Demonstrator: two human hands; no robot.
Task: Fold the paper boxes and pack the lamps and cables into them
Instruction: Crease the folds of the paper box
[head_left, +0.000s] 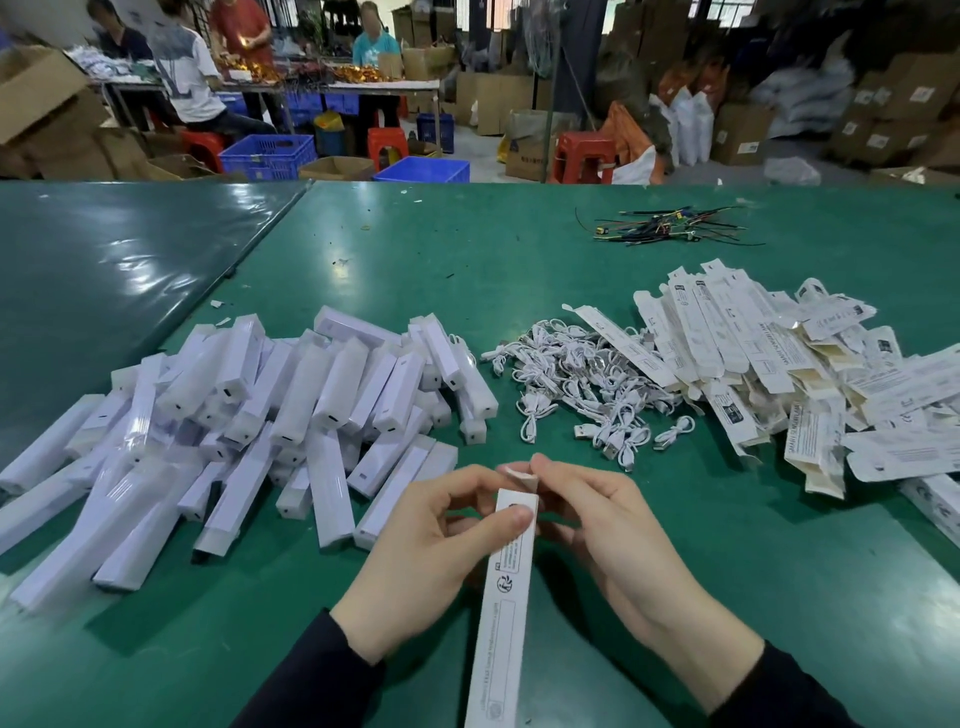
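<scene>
Head view: one folded paper box (506, 597) is held above the near tabletop (779, 597), long axis running near to far, open flap end pointing far. Left hand (431, 561) grips it, thumb pressed on its upper face; right hand (608, 535) pinches the end flap. Lamps (291, 415) piled left, cables (582, 384) centre, flat boxes (779, 364) right: each too many to count.

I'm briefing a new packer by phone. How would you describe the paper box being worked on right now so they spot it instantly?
On the green table, look at the near edge, in front of the lamp pile and the flat box pile. The box is a long, narrow white printed carton. Unlike the flat ones, it is gripped by the left hand and right hand at its far end flap.
</scene>
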